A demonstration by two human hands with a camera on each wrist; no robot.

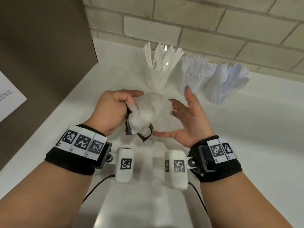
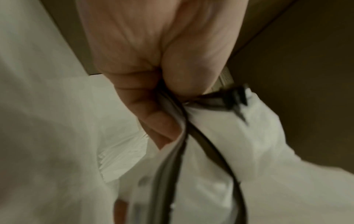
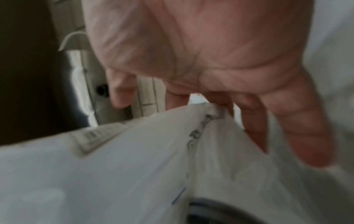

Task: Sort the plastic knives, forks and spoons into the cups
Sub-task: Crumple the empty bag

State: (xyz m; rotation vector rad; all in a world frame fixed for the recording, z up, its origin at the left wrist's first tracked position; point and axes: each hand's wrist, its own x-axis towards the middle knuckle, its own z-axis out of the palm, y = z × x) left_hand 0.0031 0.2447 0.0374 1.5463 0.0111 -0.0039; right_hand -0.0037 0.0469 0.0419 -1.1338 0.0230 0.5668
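Three clear cups stand at the back of the white counter [image 1: 246, 137]: one of knives [image 1: 158, 74], one of forks [image 1: 195, 74], one of spoons [image 1: 230, 83]. In front of them I hold a crumpled, see-through plastic bag [image 1: 153, 112] with a black strip along its mouth. My left hand [image 1: 130, 99] grips the bag's left edge, fingers curled round it; the left wrist view shows the left hand [image 2: 153, 91] pinching the bag [image 2: 258, 144] at the black strip. My right hand [image 1: 181, 112] has its fingers spread against the bag's right side. The right wrist view is blurred: the right hand [image 3: 210, 60] touches the bag [image 3: 134, 159].
A pale brick wall [image 1: 197, 22] rises right behind the cups. A dark brown panel [image 1: 41, 55] closes the left side, with a white printed sheet [image 1: 9, 96] on it. Thin black cables [image 1: 98, 183] trail from my wrists over the counter's near part.
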